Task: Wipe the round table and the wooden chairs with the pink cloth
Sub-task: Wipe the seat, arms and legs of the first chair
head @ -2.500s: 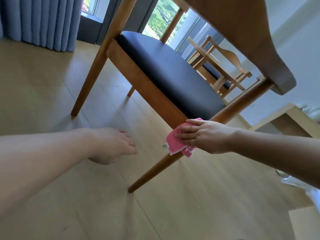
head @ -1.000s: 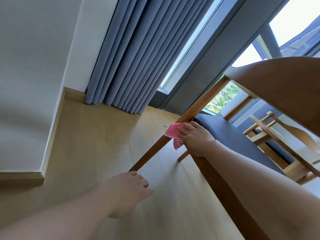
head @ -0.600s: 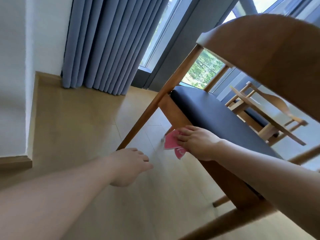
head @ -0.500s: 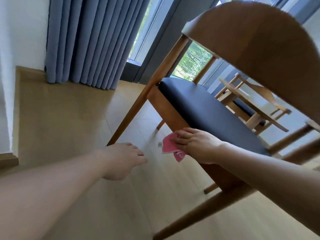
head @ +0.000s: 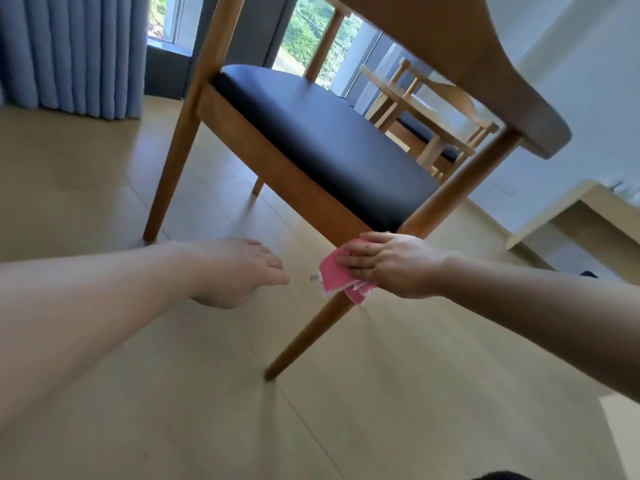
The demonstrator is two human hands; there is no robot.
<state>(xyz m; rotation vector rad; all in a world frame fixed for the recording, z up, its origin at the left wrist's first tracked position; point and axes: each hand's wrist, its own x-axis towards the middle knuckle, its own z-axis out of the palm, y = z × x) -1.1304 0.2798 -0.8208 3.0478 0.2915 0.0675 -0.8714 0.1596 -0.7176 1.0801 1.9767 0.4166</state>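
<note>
Two bare forearms reach in from the lower edge, over pale wood floor (head: 104,174). Left hand (head: 239,271) hangs palm down above the floor, fingers relaxed and loosely together, holding nothing, set apart from the chair. Right hand (head: 388,263) lies across the near front leg (head: 311,334) of the wooden chair (head: 287,168), just under the seat frame corner. Pink cloth (head: 337,275) sits between the palm and the leg: fingers (head: 360,251) lie flat and close together over its upper part, pressing it to the wood; its folded edges stick out past the fingertips and below the hand. Thumb hidden. Beyond, black seat pad (head: 322,133), curved backrest (head: 467,53) overhead. Further back, a second wooden chair (head: 426,109), blue curtain (head: 69,53) at left, window glass behind.
</note>
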